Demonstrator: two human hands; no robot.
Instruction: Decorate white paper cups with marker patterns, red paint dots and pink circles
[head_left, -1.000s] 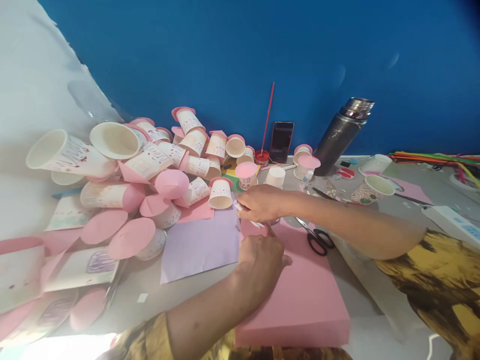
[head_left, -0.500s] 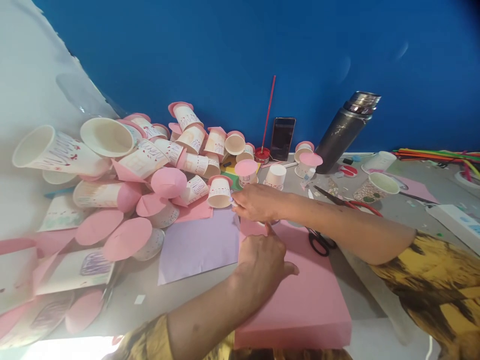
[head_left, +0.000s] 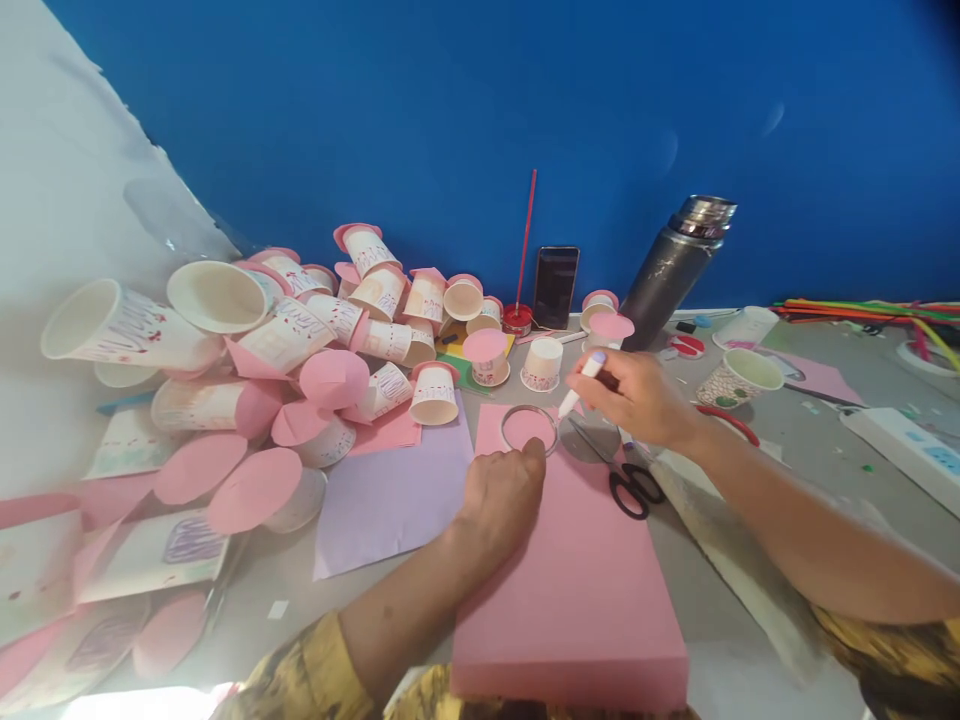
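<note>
Several paper cups lay leftmost. The left hand, fingers curled, touched the ring's near rim on the pink paper; whether its grip pinched, I couldn't tell. Probably light, stiff and slidey, the ring suited rim pressure. Rightward, the right hand's grip closed around a marker's barrel.

A smartphone stands at the far blue wall, left of a dark thermos; a power strip lies right.
</note>
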